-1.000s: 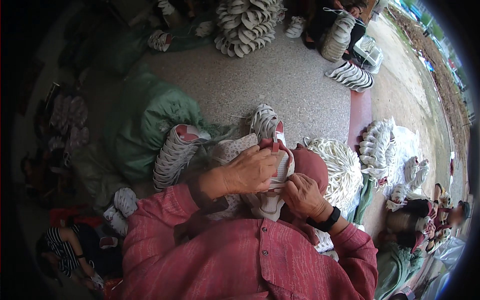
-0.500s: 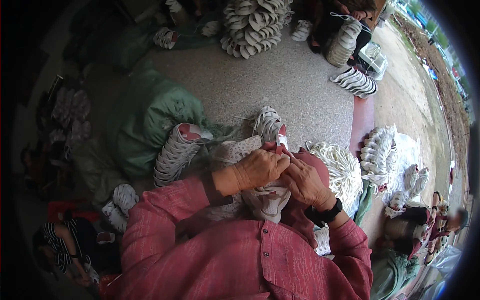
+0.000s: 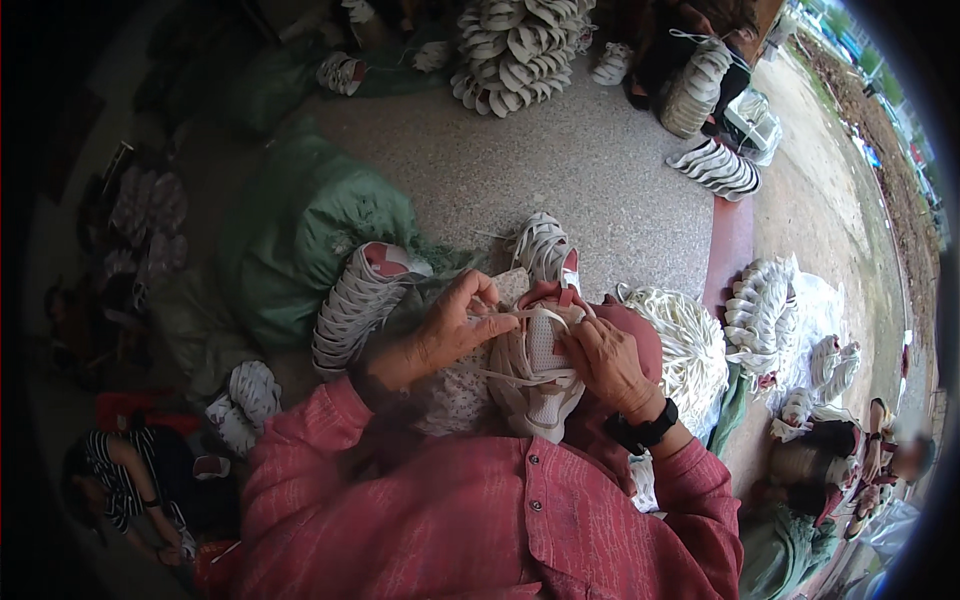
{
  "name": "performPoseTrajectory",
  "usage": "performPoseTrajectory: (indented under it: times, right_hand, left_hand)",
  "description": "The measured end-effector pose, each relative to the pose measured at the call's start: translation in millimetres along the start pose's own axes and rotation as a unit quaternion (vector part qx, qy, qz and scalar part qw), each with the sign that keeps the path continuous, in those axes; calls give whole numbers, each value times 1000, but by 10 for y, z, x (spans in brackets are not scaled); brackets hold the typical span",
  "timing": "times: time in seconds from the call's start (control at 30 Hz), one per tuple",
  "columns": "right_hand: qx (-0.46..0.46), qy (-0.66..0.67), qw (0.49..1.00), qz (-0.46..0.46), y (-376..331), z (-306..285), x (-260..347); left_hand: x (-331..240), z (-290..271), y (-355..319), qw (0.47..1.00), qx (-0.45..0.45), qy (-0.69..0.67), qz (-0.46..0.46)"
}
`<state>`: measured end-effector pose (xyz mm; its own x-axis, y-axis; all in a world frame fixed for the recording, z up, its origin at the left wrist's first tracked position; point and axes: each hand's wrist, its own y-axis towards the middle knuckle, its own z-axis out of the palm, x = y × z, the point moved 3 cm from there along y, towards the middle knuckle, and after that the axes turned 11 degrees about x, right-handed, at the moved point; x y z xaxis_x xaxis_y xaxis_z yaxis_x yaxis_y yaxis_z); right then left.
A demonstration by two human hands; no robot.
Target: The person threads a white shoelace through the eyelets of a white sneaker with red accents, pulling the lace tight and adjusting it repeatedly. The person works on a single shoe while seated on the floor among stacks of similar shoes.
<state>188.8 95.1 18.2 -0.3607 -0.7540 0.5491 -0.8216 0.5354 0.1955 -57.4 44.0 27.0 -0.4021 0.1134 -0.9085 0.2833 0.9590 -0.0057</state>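
A white shoe upper (image 3: 540, 412) with a pinkish-red lining lies in my lap, toe toward me. Strands of a white shoelace (image 3: 508, 377) run across its mesh tongue. My left hand (image 3: 445, 332) is at the shoe's left side, fingers curled and thumb stretched toward the tongue; the lace passes at its thumb tip and seems pinched there. My right hand (image 3: 610, 365) is closed at the right eyelet edge, its fingertips pressed on the upper beside a lace loop. What lies under those fingertips is partly hidden.
A bundle of white laces (image 3: 680, 345) lies right of my knee. Nested shoe uppers (image 3: 352, 310) stand at left, against a green sack (image 3: 310, 225); another laced upper (image 3: 545, 245) is just ahead. Larger stacks (image 3: 520, 60) sit farther off. Other people sit around, one in stripes (image 3: 125, 470).
My hands have parted: the left moved left, away from the red pull tab they both held, and its fingers loosened. The tongue and lace now show between them. The view shifted slightly.
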Motion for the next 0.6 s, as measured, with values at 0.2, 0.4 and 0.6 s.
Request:
performPoseTrajectory:
  times: [0.2, 0.4, 0.6]
  right_hand:
    - [11, -7, 1000, 14, -24, 3, -10]
    - [-2, -20, 1000, 11, -35, 16, -9]
    - [1, -37, 999, 16, -36, 31, -21]
  left_hand:
    - [68, 299, -620, 949, 272, 4, -160]
    - [-816, -278, -609, 888, 277, -317, -186]
    - [-773, -1163, -690, 762, -68, -628, 144]
